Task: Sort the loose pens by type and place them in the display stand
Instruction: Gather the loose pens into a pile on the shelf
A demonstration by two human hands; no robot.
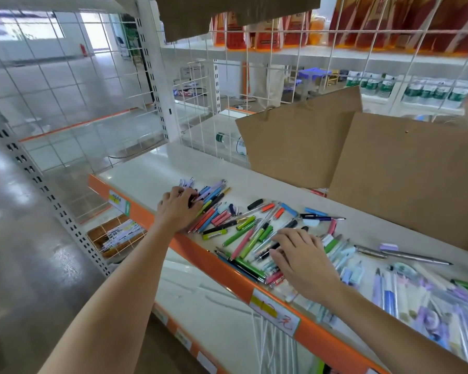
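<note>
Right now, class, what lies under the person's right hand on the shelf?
Under the right hand, loose pens poke out past the fingers: black, green and pink ones. The palm covers the rest, so what lies beneath it cannot be seen.

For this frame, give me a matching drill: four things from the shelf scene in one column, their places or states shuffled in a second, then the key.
Things:
1. left hand
2. right hand
3. brown paper bags
4. silver pen

Places or states:
A. leaning upright at the back of the shelf
B. fingers curled on a bundle of pens at the left end of the pile
C. lying alone to the right of the pile, tip pointing right
D. spread flat over pens near the orange shelf edge

Pairs: 1-B, 2-D, 3-A, 4-C
</note>
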